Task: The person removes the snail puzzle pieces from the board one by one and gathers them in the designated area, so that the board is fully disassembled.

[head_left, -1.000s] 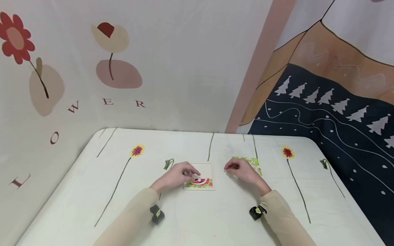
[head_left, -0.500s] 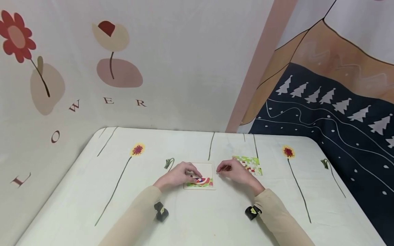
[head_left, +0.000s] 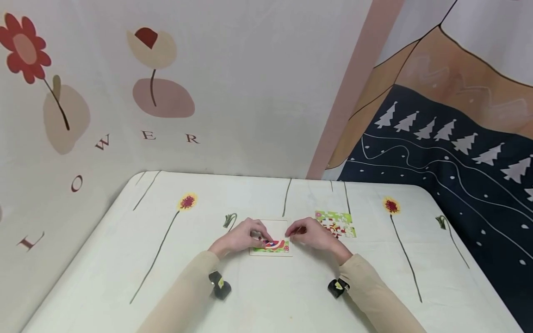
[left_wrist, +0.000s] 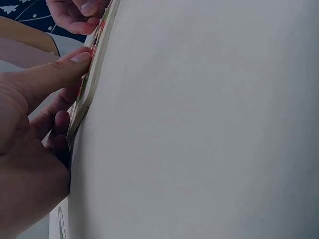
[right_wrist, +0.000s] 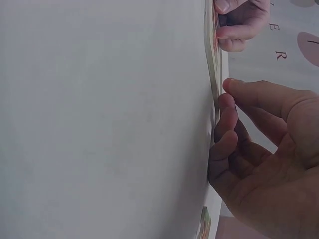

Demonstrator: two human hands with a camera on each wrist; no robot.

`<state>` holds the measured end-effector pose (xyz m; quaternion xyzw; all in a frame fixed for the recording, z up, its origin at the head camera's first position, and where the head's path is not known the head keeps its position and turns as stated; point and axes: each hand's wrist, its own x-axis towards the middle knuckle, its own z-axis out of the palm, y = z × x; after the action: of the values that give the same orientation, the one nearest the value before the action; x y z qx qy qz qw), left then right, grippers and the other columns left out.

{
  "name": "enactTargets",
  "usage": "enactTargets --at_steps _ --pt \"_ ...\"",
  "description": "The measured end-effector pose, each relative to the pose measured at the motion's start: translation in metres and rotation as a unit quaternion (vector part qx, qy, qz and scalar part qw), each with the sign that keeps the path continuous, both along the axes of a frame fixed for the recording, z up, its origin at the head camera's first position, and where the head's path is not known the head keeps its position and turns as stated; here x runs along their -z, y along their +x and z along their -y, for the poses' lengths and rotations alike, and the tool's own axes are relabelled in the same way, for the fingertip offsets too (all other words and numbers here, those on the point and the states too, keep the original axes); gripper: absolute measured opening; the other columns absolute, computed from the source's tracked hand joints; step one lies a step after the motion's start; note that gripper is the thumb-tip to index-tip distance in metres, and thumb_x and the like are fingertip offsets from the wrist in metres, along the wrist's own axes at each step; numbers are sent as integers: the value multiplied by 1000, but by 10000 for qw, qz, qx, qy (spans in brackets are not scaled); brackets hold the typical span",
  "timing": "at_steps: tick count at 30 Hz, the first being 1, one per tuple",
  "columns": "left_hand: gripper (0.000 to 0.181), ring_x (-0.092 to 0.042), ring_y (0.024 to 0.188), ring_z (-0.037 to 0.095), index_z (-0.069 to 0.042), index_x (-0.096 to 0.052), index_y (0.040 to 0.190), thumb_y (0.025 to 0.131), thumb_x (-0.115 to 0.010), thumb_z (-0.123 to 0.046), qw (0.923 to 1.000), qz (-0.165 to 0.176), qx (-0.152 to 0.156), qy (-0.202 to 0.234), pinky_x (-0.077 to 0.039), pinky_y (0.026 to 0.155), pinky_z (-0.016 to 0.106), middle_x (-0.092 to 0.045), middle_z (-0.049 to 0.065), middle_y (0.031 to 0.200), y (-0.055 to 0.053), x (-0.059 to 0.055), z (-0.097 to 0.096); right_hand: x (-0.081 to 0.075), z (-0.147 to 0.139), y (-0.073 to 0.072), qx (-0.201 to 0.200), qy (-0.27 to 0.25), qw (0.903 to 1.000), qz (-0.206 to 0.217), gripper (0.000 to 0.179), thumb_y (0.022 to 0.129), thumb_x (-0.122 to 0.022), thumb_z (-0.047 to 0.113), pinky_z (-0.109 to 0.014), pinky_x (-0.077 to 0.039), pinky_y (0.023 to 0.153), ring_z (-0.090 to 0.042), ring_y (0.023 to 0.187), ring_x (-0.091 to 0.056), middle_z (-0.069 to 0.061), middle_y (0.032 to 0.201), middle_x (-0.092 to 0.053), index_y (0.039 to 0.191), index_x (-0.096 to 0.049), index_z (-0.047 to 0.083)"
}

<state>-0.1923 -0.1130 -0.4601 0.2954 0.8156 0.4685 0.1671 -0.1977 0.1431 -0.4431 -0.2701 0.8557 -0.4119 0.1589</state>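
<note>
One puzzle board (head_left: pixel 276 227) on the counter (head_left: pixel 266 291) | left hand (head_left: pixel 240 237) nearer: bent fingers touch its pieces (head_left: pixel 280 249), can't tell if gripping | right hand (head_left: pixel 311 234): fingertips close together, can't tell if holding; board just left

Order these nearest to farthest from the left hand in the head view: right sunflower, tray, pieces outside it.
1. Tray: partly under the left hand.
2. Outside pieces: right of the tray.
3. Right sunflower: farther right, printed.
</note>
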Motion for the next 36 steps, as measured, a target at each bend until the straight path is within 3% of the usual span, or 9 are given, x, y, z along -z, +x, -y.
enactTargets --at_steps 7,9,14,16,23,36 --pt "16 -55 95 21 -5 -76 97 81 -73 -1 10000 -27 79 42 -38 87 43 -66 2 95 -1 0 0 3 3 -1 -149 -34 9999 3 15 87 -65 -1 -25 -44 66 -10 74 -55 -3 94 -70 98 -74 3" --pt "16 -55 95 24 -1 -75 97 82 -72 1 9999 -6 100 53 -38 87 44 -66 7 95 2 -8 -1 2 5 0 -169 -29 9998 28 15 87 -65 -1 -25 -43 65 -10 73 -54 -4 94 -69 98 -74 2" --pt "15 -55 96 27 0 -74 97 82 -71 3 10000 18 85 -8 -38 87 45 -66 10 95 2 -7 -2 0 6 2 -194 -9 9998 49 14 86 -65 -1 -24 -42 63 -10 71 -53 -5 90 -68 98 -73 1" --pt "15 -55 95 22 -3 -76 97 82 -72 -1 10000 5 91 -22 -38 86 43 -66 4 95 -1 0 0 0 6 2 -192 -26 9998 67 13 86 -66 -1 -24 -42 63 -11 71 -53 -4 89 -67 97 -72 1" --pt "16 -55 91 15 -7 -76 97 82 -73 -2 9998 -31 175 -2 -38 84 37 -66 -3 92 -3 2 1 0 7 3 -124 -82 9998 129 12 87 -67 2 -26 -43 67 -12 74 -54 -2 88 -66 98 -70 3" --pt "16 -55 94 18 -6 -76 97 82 -72 -1 9999 39 126 6 -38 87 41 -66 0 93 -3 0 1 -1 9 5 -163 -456 9975 513 16 87 -59 -7 -25 -44 64 -14 78 -57 -4 90 -63 100 -63 2"
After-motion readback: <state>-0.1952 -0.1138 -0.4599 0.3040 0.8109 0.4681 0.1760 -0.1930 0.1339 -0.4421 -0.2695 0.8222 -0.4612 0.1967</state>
